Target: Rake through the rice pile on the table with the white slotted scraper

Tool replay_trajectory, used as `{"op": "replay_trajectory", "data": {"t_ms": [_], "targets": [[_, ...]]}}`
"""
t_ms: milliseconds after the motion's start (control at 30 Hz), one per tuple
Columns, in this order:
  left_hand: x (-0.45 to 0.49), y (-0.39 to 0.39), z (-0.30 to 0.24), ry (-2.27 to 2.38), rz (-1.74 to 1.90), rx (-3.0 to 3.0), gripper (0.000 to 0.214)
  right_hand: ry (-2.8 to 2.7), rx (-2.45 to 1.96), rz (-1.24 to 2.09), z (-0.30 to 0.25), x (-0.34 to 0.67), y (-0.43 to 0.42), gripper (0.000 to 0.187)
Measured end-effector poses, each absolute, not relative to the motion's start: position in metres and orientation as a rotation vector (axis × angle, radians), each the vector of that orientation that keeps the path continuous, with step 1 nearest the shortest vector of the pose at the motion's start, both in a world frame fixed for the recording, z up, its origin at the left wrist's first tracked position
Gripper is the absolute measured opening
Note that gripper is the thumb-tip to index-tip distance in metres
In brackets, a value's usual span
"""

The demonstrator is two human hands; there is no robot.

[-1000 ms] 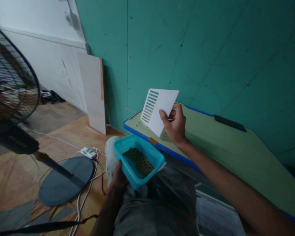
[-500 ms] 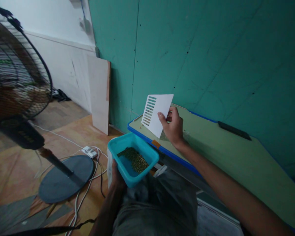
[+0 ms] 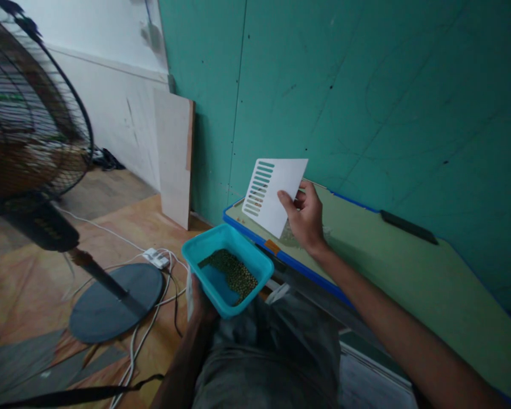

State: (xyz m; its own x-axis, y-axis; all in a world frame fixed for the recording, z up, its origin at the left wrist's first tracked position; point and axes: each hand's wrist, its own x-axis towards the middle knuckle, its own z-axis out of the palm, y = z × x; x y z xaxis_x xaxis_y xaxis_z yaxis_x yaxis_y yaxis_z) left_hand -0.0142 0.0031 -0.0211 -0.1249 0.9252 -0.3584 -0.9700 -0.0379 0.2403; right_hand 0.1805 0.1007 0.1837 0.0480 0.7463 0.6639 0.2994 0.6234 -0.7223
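My left hand (image 3: 201, 304) is closed on the near left side of a turquoise plastic tub (image 3: 213, 291), its fingers partly hidden beneath. Small green beans (image 3: 234, 274) lie heaped across the tub's floor, with some blue bottom showing at the left. Between the thumb and fingers of my right hand (image 3: 305, 216) is a flat white slotted scraper (image 3: 276, 187), tilted, with a row of slots along its left edge. It is held above the corner of a green-topped table (image 3: 387, 250), up and to the right of the tub. Some small bits lie on the tabletop below it.
A standing fan (image 3: 34, 125) with a round base (image 3: 117, 301) is at the left. White cables and a power strip (image 3: 155, 258) run over the floor. A pale board (image 3: 173, 159) leans on the green wall (image 3: 302, 85). A dark bar (image 3: 409, 226) lies along the table's far edge.
The tub has shifted slightly up and left in view, and its beans have spread a little. The white slotted scraper has turned slightly and risen a little. Both hands keep their holds.
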Motion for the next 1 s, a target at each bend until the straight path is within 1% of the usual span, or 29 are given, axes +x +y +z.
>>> {"op": "replay_trajectory", "data": {"t_ms": [133,267,400,667,767,867,1000], "targets": [[-0.013,0.001,-0.017,0.494,1.64,-0.119,0.052,-1.58,-0.923,0.476,0.181,0.178,0.098,0.038],[-0.014,-0.001,-0.014,0.462,1.572,-0.104,0.053,-1.616,-0.904,0.559,0.181,0.174,0.093,0.039],[-0.017,0.001,-0.019,0.424,1.528,-0.099,0.054,-1.583,-0.94,0.532,0.182,0.175,0.092,0.042],[-0.02,0.005,-0.028,0.416,1.522,-0.061,0.043,-1.437,-0.987,0.297,0.191,0.201,0.112,0.037],[-0.02,0.003,-0.024,0.447,1.501,-0.037,0.038,-1.402,-1.012,0.213,0.197,0.219,0.122,0.035],[-0.019,0.002,-0.018,0.485,1.485,-0.018,0.037,-1.381,-1.062,0.084,0.201,0.241,0.131,0.033],[-0.017,0.004,-0.01,0.547,1.538,-0.013,0.033,-1.36,-1.174,-0.043,0.202,0.273,0.143,0.03]]}}
